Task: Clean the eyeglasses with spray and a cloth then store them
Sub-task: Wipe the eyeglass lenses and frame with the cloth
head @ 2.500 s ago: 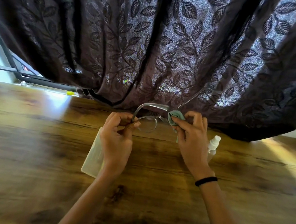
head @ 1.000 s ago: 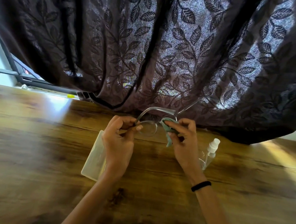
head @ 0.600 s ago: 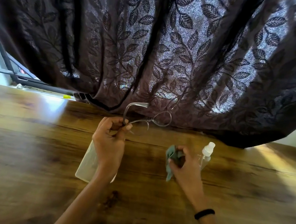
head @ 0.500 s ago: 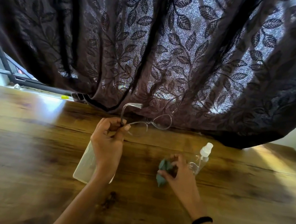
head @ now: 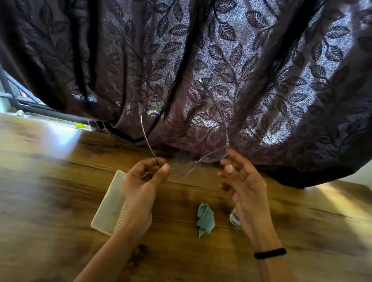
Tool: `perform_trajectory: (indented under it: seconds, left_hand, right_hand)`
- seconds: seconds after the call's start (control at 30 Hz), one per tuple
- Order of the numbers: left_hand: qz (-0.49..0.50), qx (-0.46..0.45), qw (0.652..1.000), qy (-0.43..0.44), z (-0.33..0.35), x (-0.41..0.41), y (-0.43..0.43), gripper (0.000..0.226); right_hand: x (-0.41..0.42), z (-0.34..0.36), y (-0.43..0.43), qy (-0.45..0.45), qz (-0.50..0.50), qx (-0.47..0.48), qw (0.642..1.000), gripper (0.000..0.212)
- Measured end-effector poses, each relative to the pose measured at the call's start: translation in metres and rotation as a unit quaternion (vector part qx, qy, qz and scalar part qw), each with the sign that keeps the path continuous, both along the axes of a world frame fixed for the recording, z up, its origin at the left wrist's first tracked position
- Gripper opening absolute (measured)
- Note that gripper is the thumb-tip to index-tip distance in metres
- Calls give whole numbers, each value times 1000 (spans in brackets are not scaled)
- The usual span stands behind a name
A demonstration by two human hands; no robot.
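Fingers [head: 165,168] of the left hand [head: 144,183] pinch the eyeglasses [head: 197,162] at one hinge, holding them above the surface [head: 26,188] with both arms unfolded. The right hand [head: 243,186] has its fingers [head: 229,169] loosely apart by the other hinge, touching or just short, I can't tell. The cloth [head: 205,219] lies crumpled and dropped between the wrists, and the case [head: 110,204] waits beside the left wrist. Wiping looks finished; folding probably comes next.

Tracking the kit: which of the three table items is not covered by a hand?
The crumpled teal cloth, fully visible between the wrists; the left hand overlaps the pale case, the right hand the spray bottle.
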State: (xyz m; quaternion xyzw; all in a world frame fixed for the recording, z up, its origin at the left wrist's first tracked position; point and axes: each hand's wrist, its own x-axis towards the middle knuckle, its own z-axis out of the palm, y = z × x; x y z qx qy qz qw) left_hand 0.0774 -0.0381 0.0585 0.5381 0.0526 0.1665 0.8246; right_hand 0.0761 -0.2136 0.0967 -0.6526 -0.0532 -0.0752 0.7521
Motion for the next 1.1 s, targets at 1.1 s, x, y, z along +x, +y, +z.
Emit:
perform_trajectory:
  seconds: [1.1]
  left_hand:
    - [-4,-43,994,104,-6,-15,-15,58]
  right_hand:
    - [2,16,31,-178,-123,-340,915,47]
